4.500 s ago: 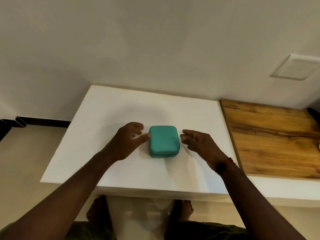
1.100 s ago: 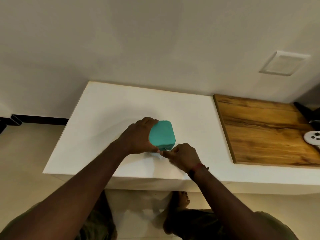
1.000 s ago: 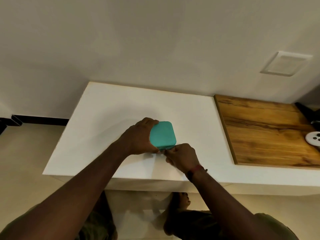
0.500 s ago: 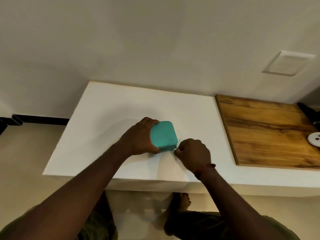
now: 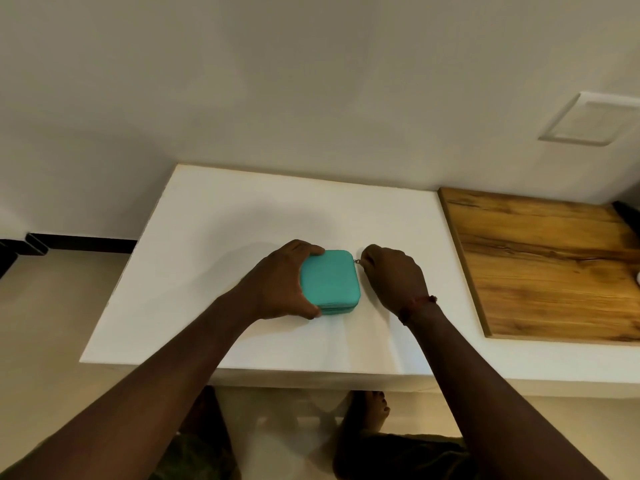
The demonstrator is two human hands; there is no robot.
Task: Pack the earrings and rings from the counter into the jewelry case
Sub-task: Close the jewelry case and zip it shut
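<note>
Teal jewelry case (image 5: pixel 329 277) flat on white surface (image 5: pixel 214 237), lid down, both hands on it.

L hand (image 5: pixel 280 282) clamped round case's left side: thumb at near corner, fingers over far edge, grip pressed on case. R hand (image 5: pixel 393 277) just right of case, grip pinching small metal zipper pull (image 5: pixel 356 261) at case's far-right corner. Red thread band (image 5: pixel 420 303) on R wrist. Wooden board (image 5: pixel 547 265) well right of case, on same surface. No earrings or rings visible.
</note>
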